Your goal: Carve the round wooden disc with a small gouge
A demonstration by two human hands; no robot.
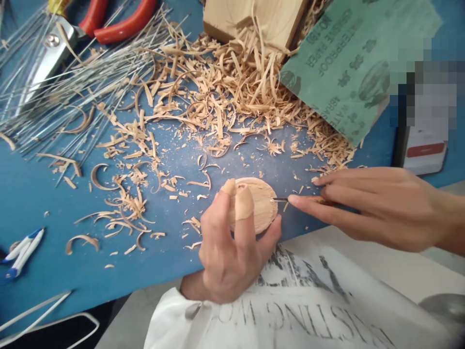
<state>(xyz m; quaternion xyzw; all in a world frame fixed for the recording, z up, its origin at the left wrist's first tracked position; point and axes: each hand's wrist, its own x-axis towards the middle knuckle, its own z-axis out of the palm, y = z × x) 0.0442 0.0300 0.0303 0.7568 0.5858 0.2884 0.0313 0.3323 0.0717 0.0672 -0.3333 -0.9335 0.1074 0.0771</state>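
My left hand (236,242) grips a round, pale wooden disc (259,201) at the table's near edge, its fingers over the top and thumb at the right side. Tape or plasters cover two of its fingertips. My right hand (378,206) is closed around a carving tool (281,199) with a wooden handle and thin metal shaft. The tool's tip touches the right part of the disc's face, which shows rough cut marks. Most of the handle is hidden under my fingers.
Curled wood shavings (232,92) lie across the blue table (170,252). At the back are a wooden block (250,19), green abrasive paper (359,63), thin metal rods (98,82) and red-handled snips (123,26). A phone-like object (425,150) lies right, a blue-and-white pen-like object (25,252) left.
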